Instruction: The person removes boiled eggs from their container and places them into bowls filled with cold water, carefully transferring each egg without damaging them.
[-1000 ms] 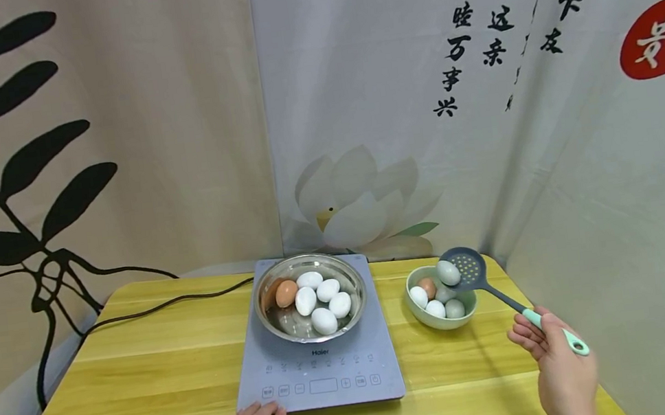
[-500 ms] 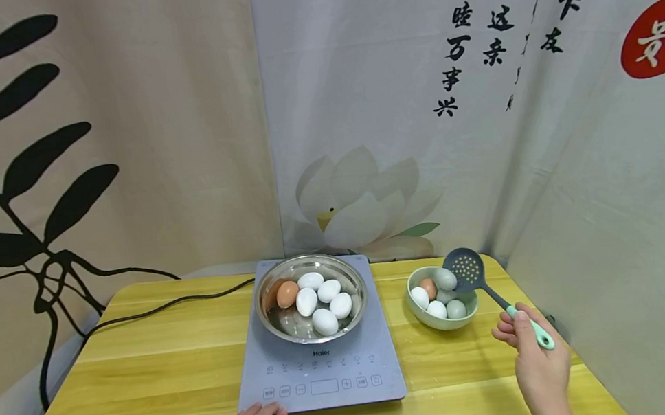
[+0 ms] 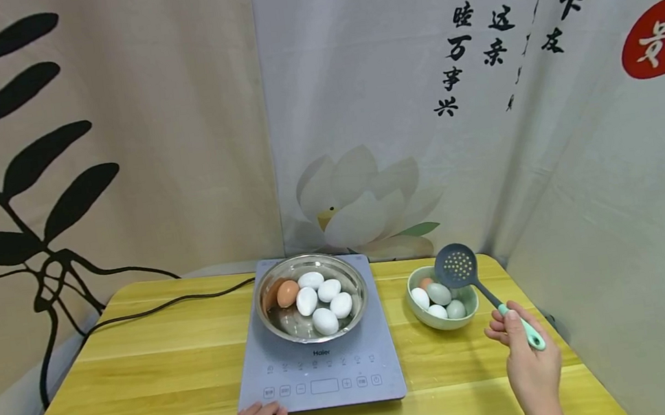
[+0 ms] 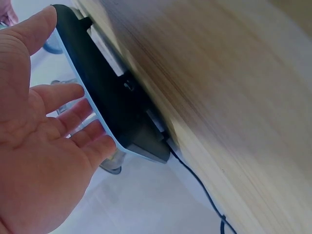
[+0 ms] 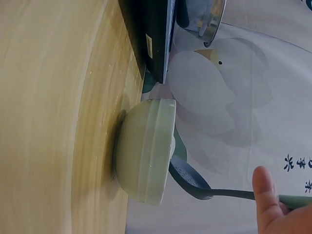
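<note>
Green bowl (image 3: 444, 324) of mixed eggs (image 3: 439, 293); steel basin (image 3: 287, 324), six eggs (image 3: 324, 321)

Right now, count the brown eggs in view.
2: a brown egg in the steel bowl, a second brown egg in the green bowl. The skimmer may hide others there.

Soft, even light fills my head view, bright across the yellow table (image 3: 141, 376), with a faint shadow near my right hand (image 3: 532, 363) and small glints on the metal bowl (image 3: 287, 320). My left wrist view looks hazier — the cooker (image 4: 97, 78) sinks almost to black while the curtain (image 4: 151, 200) washes out pale. At my right wrist, soft shade gathers beside the green bowl (image 5: 144, 151) — fine detail slightly smeared.
</note>
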Action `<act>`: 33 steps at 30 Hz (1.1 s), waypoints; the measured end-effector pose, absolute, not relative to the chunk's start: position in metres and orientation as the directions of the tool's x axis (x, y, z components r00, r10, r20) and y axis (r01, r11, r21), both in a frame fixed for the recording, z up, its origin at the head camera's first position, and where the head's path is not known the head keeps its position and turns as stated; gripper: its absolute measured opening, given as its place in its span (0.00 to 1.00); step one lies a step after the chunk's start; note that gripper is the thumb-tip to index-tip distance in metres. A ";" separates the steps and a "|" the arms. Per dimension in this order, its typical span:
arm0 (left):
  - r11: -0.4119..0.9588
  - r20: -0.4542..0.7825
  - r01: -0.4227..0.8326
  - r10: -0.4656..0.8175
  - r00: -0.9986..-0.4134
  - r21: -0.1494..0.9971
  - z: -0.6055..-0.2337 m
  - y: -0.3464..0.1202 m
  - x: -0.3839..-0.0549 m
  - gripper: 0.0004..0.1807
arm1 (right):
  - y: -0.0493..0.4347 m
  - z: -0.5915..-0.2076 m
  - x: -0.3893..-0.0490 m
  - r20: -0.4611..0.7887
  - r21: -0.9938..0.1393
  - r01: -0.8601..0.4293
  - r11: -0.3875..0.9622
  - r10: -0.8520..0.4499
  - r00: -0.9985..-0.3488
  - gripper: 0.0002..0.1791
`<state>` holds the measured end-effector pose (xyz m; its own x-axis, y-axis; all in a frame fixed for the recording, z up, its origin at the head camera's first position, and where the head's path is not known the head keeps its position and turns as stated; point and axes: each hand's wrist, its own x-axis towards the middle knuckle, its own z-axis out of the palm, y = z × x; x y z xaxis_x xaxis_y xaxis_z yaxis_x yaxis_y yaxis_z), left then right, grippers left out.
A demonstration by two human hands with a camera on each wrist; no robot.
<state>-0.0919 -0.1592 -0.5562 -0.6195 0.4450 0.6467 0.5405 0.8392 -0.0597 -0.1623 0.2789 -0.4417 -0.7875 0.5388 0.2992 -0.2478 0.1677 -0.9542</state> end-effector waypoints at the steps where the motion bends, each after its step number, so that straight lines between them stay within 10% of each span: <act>1: 0.837 0.648 0.544 0.446 -0.617 -0.059 -0.556 -0.159 -0.092 0.43 | 0.279 -0.441 -0.162 0.297 -0.955 -0.250 0.161 0.542 -0.786 0.25; 33: 0.833 0.670 0.551 0.441 -0.597 -0.057 -0.559 -0.159 -0.094 0.43 | 0.275 -0.425 -0.156 0.327 -0.929 -0.368 0.037 0.545 -0.772 0.16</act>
<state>-0.0943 -0.1592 -0.5588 -0.5972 0.4406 0.6702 0.5507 0.8327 -0.0567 -0.1557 0.2746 -0.4246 -0.7721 0.5449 0.3271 -0.3676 0.0369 -0.9292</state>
